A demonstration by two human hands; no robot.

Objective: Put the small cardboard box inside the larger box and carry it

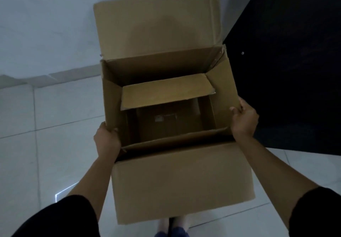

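Hands (106, 140) (243, 120), fingers clamped on larger box (182, 181); black panel (287, 70) just right.

Both bare forearms are extended forward from dark sleeves. The left hand (106, 140) is curled in a closed grip, thumb inward; the right hand (244, 119) is likewise clamped, slightly farther forward.

Dim room; pale tiled floor (55, 126); white wall (46, 24); glossy black panel (286, 70) at right.
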